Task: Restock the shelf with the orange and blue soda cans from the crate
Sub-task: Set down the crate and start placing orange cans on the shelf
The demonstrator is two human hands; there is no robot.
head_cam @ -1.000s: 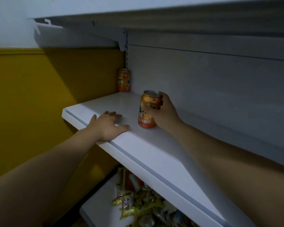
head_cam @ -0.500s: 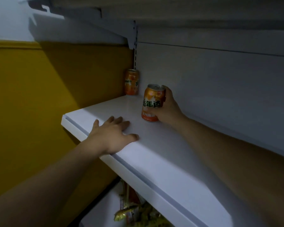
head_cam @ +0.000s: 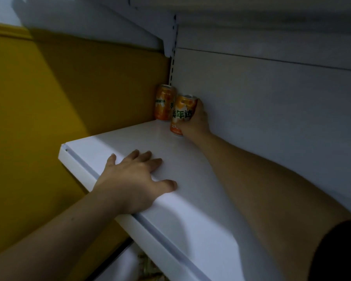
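Note:
My right hand (head_cam: 197, 122) grips an orange soda can (head_cam: 181, 114) from behind, upright on the white shelf (head_cam: 190, 179) near the back panel. Just left of it and further back, a second orange can (head_cam: 164, 102) stands in the shelf's far left corner; the two look close or touching. My left hand (head_cam: 134, 179) rests flat on the shelf near its front edge, fingers spread, holding nothing. No blue can and no crate are in view.
A yellow wall (head_cam: 49, 118) bounds the shelf on the left. Another white shelf (head_cam: 251, 9) hangs close overhead. The grey back panel (head_cam: 272, 108) runs to the right. Below the front edge a lower shelf with snack packets (head_cam: 150, 268) shows.
My right hand has slid the orange can back and left along the shelf, up beside the can in the corner. My left hand stays on the front edge.

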